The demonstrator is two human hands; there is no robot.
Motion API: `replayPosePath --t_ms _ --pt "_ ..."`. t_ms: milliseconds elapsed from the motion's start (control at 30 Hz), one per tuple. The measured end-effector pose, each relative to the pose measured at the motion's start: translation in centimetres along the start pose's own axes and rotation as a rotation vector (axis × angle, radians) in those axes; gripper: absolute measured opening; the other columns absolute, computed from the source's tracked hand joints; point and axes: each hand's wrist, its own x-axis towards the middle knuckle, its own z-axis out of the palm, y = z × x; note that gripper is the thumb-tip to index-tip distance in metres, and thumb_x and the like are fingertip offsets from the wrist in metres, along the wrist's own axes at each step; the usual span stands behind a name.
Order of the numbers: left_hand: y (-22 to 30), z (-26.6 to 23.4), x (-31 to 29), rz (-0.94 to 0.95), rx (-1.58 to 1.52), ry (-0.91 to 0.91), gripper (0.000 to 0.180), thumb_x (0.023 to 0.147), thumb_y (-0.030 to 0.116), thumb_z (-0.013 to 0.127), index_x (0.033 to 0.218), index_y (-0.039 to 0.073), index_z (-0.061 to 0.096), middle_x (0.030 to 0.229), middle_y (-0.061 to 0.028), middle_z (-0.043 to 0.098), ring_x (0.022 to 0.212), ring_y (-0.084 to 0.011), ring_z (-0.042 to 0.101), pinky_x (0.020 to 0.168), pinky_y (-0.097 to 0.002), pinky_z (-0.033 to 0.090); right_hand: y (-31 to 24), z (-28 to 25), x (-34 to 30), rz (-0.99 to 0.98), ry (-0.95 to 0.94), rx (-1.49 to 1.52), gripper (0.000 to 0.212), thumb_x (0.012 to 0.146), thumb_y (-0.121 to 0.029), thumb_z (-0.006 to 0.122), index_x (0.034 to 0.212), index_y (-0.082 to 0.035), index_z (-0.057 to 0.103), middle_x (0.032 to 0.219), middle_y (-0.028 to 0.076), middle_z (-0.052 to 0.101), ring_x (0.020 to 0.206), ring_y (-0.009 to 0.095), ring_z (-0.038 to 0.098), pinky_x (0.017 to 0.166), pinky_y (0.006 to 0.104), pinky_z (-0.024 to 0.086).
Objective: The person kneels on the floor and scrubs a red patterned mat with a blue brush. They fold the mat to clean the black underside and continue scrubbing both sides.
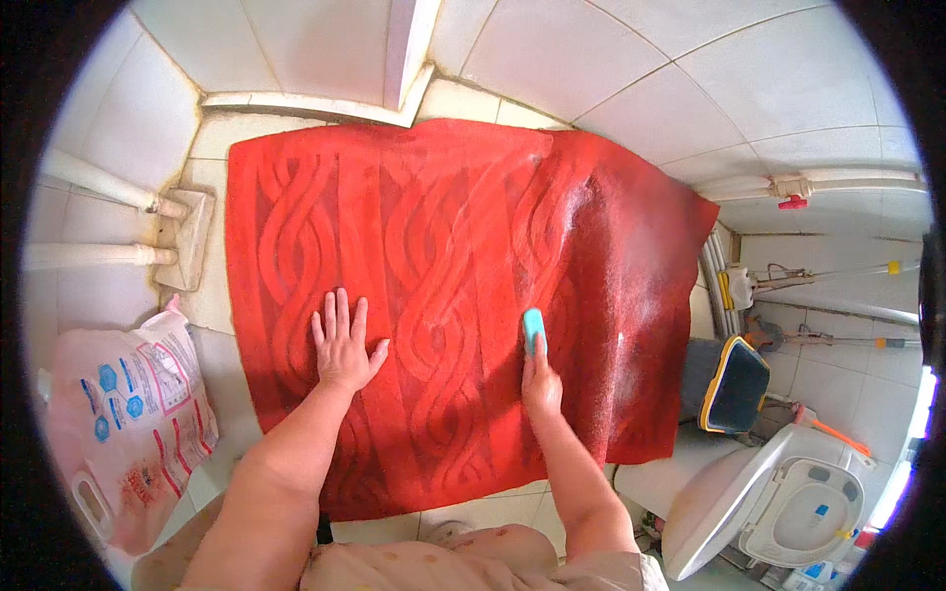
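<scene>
A large red rug [424, 227] with a twisted-braid pattern covers most of the floor before me. Whitish streaks, like suds or powder, run over its right half, which rises in a fold. My left hand [345, 345] lies flat on the rug left of its middle, fingers spread, holding nothing. My right hand [541, 382] grips a turquoise scrubbing brush [534, 330], its far end pointing away from me. The brush rests against the rug; its bristles are hidden beneath it.
Left stands a pinkish plastic bag with a handle [138, 424], near white pipes [108, 256]. To the right are a dark bin with a yellow rim [734, 384], a white toilet [729, 502] and a pipe with a red valve [792, 203]. Tiled walls [591, 59] bound the far side.
</scene>
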Motion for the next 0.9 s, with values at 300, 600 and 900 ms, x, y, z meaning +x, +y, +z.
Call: replayPosePath --t_ms 300,600,900 --pt "0.9 0.3 0.4 0.033 0.043 -0.013 0.078 0.086 0.048 0.054 0.146 0.006 0.027 0.155 -0.0202 0.008 0.144 -0.0342 0.005 0.113 -0.0538 0.007 -1.0 -2.0 24.3 0.079 0.346 0.140 0.046 0.097 -0.032 0.043 0.139 -0.017 0.035 0.073 0.029 0.062 0.068 0.046 0.061 0.057 0.0534 0.049" --pt "0.3 0.2 -0.1 0.007 0.013 -0.011 0.078 0.084 0.044 0.058 0.145 0.006 0.027 0.154 -0.0214 0.010 0.143 -0.0351 0.006 0.113 -0.0541 0.007 0.1 -0.4 -2.8 -0.134 -0.115 -0.163 0.058 0.090 -0.020 0.055 0.144 -0.019 0.033 0.061 0.018 0.060 0.049 0.034 0.060 0.045 0.0465 0.050" --pt "0.8 0.1 0.4 0.024 0.046 0.000 0.078 0.085 0.045 0.057 0.146 0.007 0.025 0.154 -0.0202 0.009 0.143 -0.0348 0.006 0.113 -0.0528 0.008 -3.5 -2.7 20.4 0.108 0.187 0.168 0.047 0.096 -0.030 0.045 0.140 -0.022 0.035 0.077 0.028 0.063 0.069 0.045 0.062 0.057 0.0513 0.049"
